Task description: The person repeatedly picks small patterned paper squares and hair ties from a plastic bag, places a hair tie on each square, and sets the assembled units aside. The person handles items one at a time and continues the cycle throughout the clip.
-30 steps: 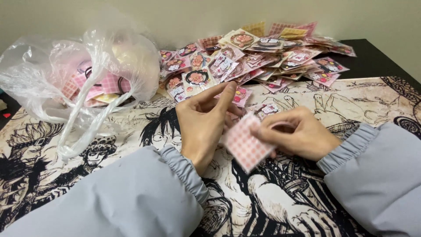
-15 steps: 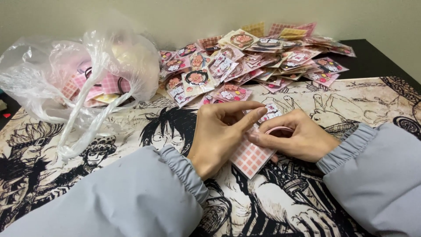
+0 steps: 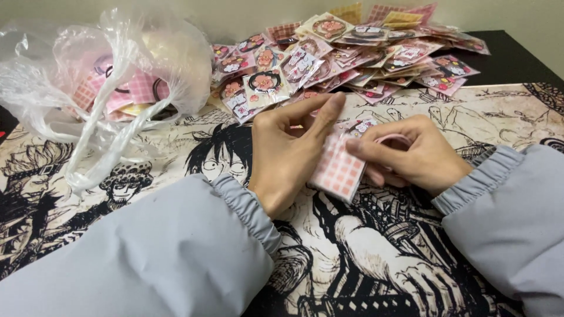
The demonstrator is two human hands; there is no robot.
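Head view, pink checked packet btwn fingers

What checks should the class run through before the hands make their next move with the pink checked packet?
1. Both hands on the pink checked packet: ok; left hand and right hand pinch it.
2. Packet clear of the printed mat: ok, tilted above it.
3. Packet's contents in place: cannot tell, only its checked side shows.
4. Pile of packets apart from the hands: ok.
5. Clear plastic bag out of the way: ok, off to the left.
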